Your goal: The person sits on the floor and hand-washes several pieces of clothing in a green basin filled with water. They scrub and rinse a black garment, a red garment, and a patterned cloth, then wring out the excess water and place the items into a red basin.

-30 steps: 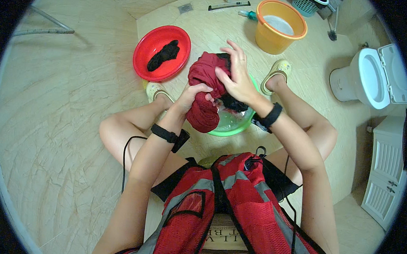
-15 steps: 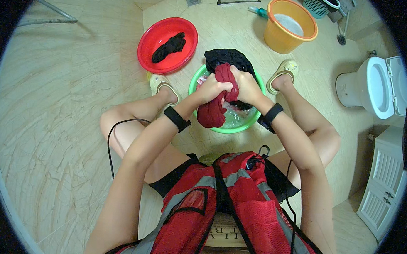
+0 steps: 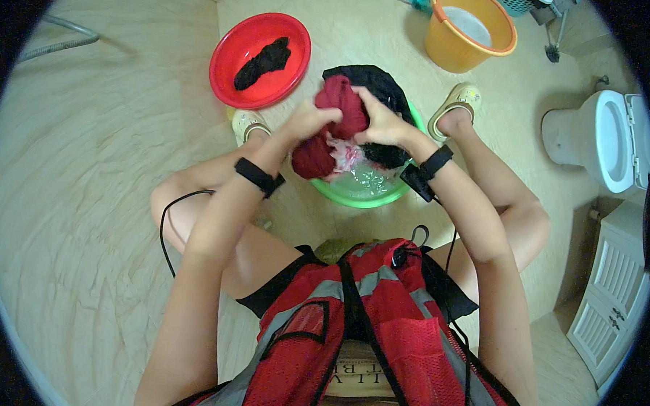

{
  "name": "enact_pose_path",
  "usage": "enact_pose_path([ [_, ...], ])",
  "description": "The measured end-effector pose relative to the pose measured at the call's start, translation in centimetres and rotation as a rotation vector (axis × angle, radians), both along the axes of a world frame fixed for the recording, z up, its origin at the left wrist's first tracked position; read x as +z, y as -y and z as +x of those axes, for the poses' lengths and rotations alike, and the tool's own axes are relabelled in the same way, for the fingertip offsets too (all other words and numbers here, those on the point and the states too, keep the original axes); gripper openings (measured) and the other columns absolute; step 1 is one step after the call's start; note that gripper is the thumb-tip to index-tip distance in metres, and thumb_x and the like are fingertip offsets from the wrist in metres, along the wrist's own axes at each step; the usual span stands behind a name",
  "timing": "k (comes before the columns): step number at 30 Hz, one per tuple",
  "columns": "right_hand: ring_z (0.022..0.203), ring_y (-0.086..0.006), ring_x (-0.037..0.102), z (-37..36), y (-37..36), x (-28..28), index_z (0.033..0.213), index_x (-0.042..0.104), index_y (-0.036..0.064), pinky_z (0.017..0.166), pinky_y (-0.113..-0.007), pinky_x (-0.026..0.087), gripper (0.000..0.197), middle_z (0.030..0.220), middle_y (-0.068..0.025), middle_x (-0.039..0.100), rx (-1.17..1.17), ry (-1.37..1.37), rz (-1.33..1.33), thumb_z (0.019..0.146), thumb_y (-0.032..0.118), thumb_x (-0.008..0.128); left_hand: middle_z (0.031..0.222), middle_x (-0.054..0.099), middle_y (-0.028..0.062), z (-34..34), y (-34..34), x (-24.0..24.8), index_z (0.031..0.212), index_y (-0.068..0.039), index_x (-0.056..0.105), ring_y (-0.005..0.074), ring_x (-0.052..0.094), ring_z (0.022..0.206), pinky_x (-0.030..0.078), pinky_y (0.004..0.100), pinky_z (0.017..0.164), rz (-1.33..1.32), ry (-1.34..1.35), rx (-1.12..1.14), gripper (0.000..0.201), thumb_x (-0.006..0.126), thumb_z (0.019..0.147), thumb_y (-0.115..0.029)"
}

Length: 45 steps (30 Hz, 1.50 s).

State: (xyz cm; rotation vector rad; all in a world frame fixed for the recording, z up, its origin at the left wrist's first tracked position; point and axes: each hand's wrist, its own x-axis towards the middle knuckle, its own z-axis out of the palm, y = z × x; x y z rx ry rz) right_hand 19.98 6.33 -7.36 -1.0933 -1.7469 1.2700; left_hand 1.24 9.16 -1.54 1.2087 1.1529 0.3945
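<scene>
Above the green basin (image 3: 360, 202) I hold a bunched dark red cloth (image 3: 342, 102). My left hand (image 3: 305, 122) is closed round its left side, and a lower bulge of the cloth hangs below that hand at the basin's left rim. My right hand (image 3: 383, 124) grips the right side, thumb and fingers curved against the fabric. A black cloth (image 3: 377, 80) drapes over the basin's far rim and down into it. Inside, a white and pink cloth (image 3: 347, 155) lies in clear, bubbly water. The cloth hides part of both hands' fingers.
At the far left stands a red basin (image 3: 223, 79) with a black cloth (image 3: 262, 62) in it. An orange bucket (image 3: 455, 53) of cloudy water is at the far right. A toilet (image 3: 607, 143) and a white cabinet (image 3: 611, 288) are along the right side.
Both hands have shifted left with the red cloth, which is now more bunched at its top. My right hand's grip looks wider. The view has tilted slightly, uncovering more water and the pink-white cloth.
</scene>
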Motion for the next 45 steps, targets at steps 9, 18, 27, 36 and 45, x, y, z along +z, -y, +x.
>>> enact_pose_path([
  [9,0.084,-0.0147,0.059,2.6,2.3,-2.4,0.104,0.050,-0.0021,0.074,-0.027,0.049,0.028,0.086,-0.0081,0.061,-0.047,-0.097,-0.466,0.076,-0.003,0.053,0.086,0.063,0.0084,-12.2,-16.5,0.5,0.104,-0.001,0.056,0.0179,0.061,0.072,0.049,0.0296,0.064,0.476,-0.516,-0.093,0.044,0.066,0.071,-0.028],
  [18,0.070,-0.0136,0.060,6.5,3.3,-6.5,0.093,0.055,-0.0020,0.065,-0.026,0.049,0.017,0.078,-0.0084,0.063,-0.331,-0.043,-0.487,0.077,-0.001,0.049,0.097,0.063,0.0203,-4.2,-12.5,-7.9,0.108,-0.002,0.058,0.0326,0.061,0.092,0.048,0.0418,0.082,0.690,-0.949,-0.229,0.055,0.066,0.068,-0.039],
  [27,0.070,-0.0120,0.059,7.0,1.7,-6.5,0.094,0.055,-0.0008,0.062,-0.024,0.047,0.015,0.078,-0.0064,0.062,-0.338,-0.055,-0.472,0.080,0.001,0.050,0.117,0.051,0.0170,-0.9,4.9,-19.3,0.118,-0.008,0.051,0.0352,0.048,0.111,0.043,0.0515,0.082,0.632,-1.102,-0.545,0.066,0.069,0.062,-0.039],
  [36,0.072,-0.0127,0.059,6.7,3.9,-5.9,0.091,0.056,-0.0014,0.066,-0.025,0.048,0.015,0.078,-0.0060,0.061,-0.250,0.060,-0.513,0.077,-0.001,0.052,0.081,0.065,0.0178,-0.2,8.7,-19.9,0.075,-0.005,0.066,0.0305,0.065,0.077,0.051,0.0411,0.066,0.423,-0.912,-0.581,0.013,0.057,0.068,-0.011],
  [45,0.111,-0.0333,0.047,2.1,7.6,-5.3,0.131,0.032,0.0052,0.092,-0.038,0.041,0.090,0.118,-0.0192,0.048,0.192,0.514,-0.108,0.053,0.013,0.078,0.082,0.064,0.0210,1.9,7.8,-9.4,0.077,-0.001,0.065,0.0337,0.064,0.079,0.051,0.0408,0.070,0.119,-0.742,-0.301,0.036,0.069,0.056,-0.029],
])
